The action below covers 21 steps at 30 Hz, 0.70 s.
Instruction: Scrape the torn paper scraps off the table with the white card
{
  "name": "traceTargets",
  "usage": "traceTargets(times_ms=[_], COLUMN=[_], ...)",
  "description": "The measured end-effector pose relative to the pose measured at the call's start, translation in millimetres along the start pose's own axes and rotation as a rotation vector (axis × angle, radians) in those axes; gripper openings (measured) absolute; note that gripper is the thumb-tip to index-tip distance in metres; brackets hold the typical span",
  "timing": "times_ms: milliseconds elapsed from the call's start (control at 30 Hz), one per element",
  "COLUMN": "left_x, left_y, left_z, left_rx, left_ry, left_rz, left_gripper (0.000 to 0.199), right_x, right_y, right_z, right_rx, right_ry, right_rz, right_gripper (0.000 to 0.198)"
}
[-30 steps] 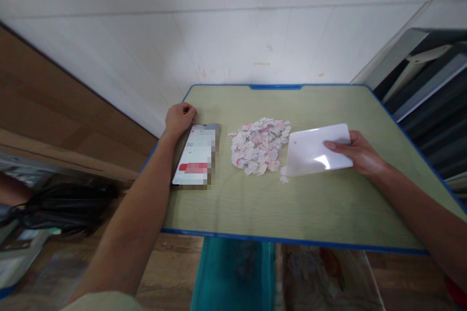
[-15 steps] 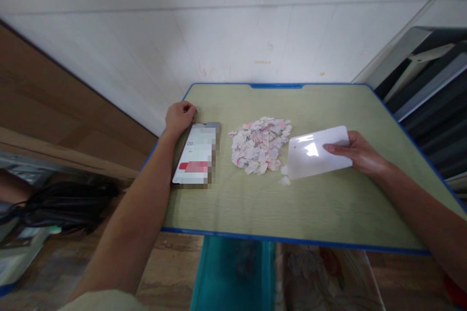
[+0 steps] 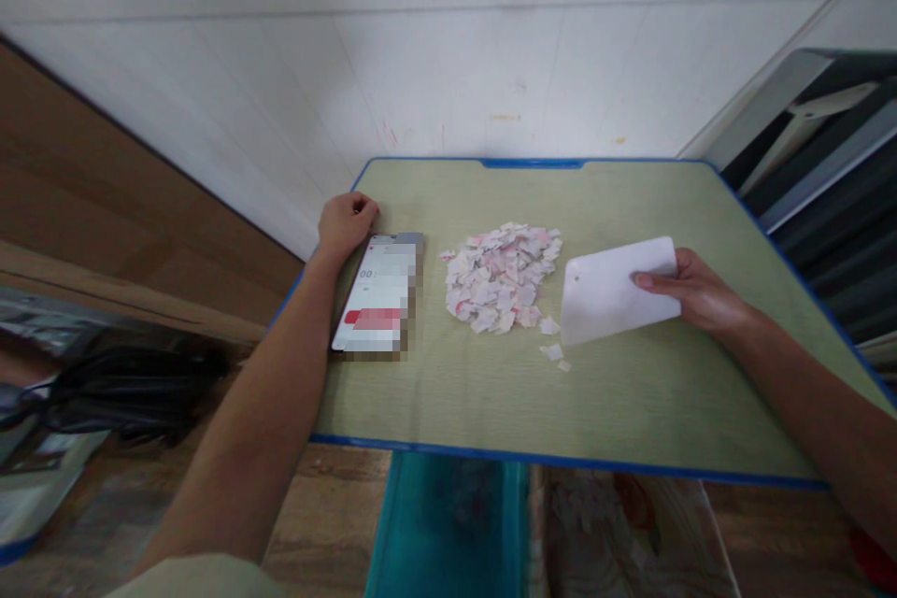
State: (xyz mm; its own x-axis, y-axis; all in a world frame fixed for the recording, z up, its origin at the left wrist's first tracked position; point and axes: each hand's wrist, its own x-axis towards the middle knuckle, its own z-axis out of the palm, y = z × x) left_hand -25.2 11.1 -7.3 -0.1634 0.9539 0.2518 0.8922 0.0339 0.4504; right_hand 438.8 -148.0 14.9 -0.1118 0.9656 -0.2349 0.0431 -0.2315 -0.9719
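My right hand [image 3: 701, 288] grips a thin white plastic scraper [image 3: 617, 294] by its right end, thumb on top. The scraper is tilted over the table, its left edge just right of a heap of small torn paper scraps [image 3: 501, 280], white with some pink. A few loose scraps [image 3: 553, 352] lie between the heap and the scraper's lower corner. At the table's left edge rests my left hand [image 3: 347, 224], fingers curled in with nothing seen in them. Beside it lies a phone [image 3: 375, 294] with a lit screen, partly pixelated.
The pale green table [image 3: 455, 402] has a blue rim and stands against a white wall [image 3: 448, 84]. Under its front edge are a teal bin [image 3: 448, 533] and a patterned container [image 3: 631, 542] with paper scraps inside. A brown panel [image 3: 140, 159] stands at left.
My right hand has drawn the scraper slightly right and changed its tilt, so the glare is gone. More loose scraps show by its corner. My left hand stays put.
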Motion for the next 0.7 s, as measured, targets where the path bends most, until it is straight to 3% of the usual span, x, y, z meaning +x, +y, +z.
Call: traceTargets(times_ms=[500,700], left_x=[-0.2,-0.9], left_y=[1.2,1.5], left_z=[-0.1,-0.3], left_rx=[-0.011,-0.004], left_ry=[-0.005,-0.008], left_rz=[-0.015,-0.016], left_gripper=[0.017,0.017], right_x=[-2.9,-2.0], right_y=[-5.1,-2.8], right_z=[-1.2,3.5], right_rx=[-0.078,-0.023], right_ry=[-0.097,-0.008], right_rz=[0.08,0.03], right_gripper=[0.024,0.024])
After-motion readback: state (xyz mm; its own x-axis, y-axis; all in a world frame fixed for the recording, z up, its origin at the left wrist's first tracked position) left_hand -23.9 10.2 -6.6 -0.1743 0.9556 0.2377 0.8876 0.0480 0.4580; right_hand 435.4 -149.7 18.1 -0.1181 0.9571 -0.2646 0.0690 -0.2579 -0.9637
